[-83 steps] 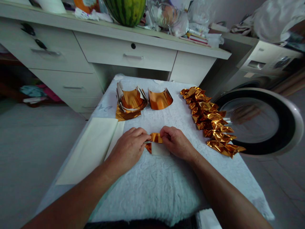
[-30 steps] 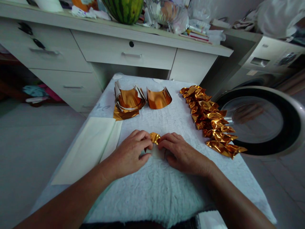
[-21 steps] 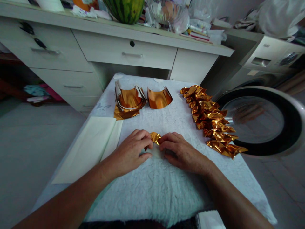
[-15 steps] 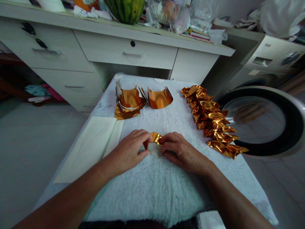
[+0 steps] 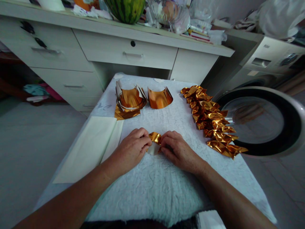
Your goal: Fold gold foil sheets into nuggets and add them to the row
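Note:
Between my two hands is a small piece of gold foil paper (image 5: 155, 137), partly folded, with its whitish inner side showing toward me. My left hand (image 5: 136, 144) pinches its left end between thumb and fingers. The right end is gripped by my right hand (image 5: 177, 147), fingers curled and thumb below. Beyond them lie a stack of curled gold foil sheets (image 5: 130, 98) and a single curled gold foil sheet (image 5: 160, 98). Over on the right, a row of crumpled, folded gold foil pieces (image 5: 209, 117) overlaps down the cloth.
Pale paper sheets (image 5: 88, 146) lie left of my hands on the cloth-covered table (image 5: 152, 190). Just past the right table edge hangs the open round washing machine door (image 5: 257, 121). A white drawer desk (image 5: 133, 52) stands behind, bearing a watermelon (image 5: 125, 9) and plastic bags.
My left thumb has moved up onto the foil and closed against the fingers. The foil's near edge has come up and looks more folded; my right hand has shifted slightly left.

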The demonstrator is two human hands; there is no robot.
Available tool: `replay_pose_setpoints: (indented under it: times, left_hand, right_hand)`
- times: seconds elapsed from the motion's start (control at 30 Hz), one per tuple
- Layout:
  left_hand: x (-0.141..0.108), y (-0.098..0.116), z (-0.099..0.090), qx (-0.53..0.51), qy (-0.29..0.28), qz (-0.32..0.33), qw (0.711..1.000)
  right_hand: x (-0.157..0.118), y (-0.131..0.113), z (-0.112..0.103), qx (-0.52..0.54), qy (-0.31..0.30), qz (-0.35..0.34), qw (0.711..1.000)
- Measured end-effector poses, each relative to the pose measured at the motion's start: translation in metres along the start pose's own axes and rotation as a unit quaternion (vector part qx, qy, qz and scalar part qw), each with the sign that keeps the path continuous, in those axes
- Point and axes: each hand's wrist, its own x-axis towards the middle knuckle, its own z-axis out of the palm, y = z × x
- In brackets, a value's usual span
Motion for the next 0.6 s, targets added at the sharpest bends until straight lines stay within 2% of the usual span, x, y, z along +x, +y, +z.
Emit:
replay_pose_setpoints:
  times: [0.3,0.6]
  left_hand:
    - [0.000,0.010,-0.003,0.016,-0.047,0.005,0.999]
    - [0.001,0.014,0.004,0.006,-0.040,-0.017,0.999]
  right_hand:
    - [0.003,0.003,0.002,0.039,0.025,0.011,0.999]
    - [0.003,0.009,0.004,0.061,0.034,0.012,0.997]
